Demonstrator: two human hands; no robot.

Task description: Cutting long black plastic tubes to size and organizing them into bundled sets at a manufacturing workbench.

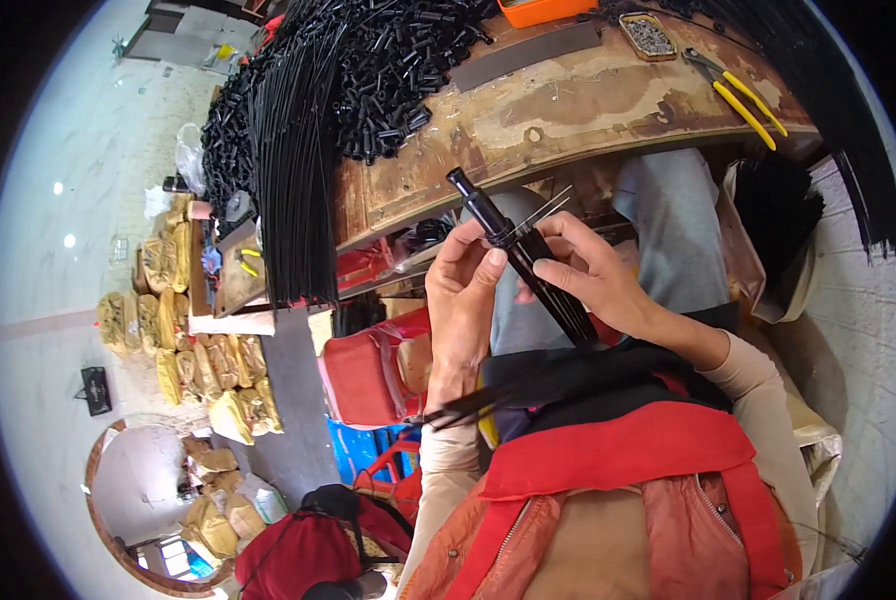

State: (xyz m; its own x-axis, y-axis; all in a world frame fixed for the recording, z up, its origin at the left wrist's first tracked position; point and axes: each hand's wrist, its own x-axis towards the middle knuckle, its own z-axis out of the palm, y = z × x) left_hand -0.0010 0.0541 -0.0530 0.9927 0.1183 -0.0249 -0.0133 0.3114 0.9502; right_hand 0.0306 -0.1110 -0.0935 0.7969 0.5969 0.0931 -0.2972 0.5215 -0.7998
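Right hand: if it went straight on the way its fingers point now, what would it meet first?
The right hand would most likely meet the lower end of the black tube, which the left hand holds. Depth is unclear; it may already touch the black strips running from that end.

Left hand (pixel 463 285), right hand (pixel 593 270) bare. Sleeves (pixel 448 465) long, beige, creased. Vest (pixel 673 535) rust-orange, metal zips (pixel 720 508) both sides, round snap (pixel 453 552). Wide red band (pixel 618 450) across front. Tan layer (pixel 593 540) between vest panels. Trousers (pixel 673 205) light grey.
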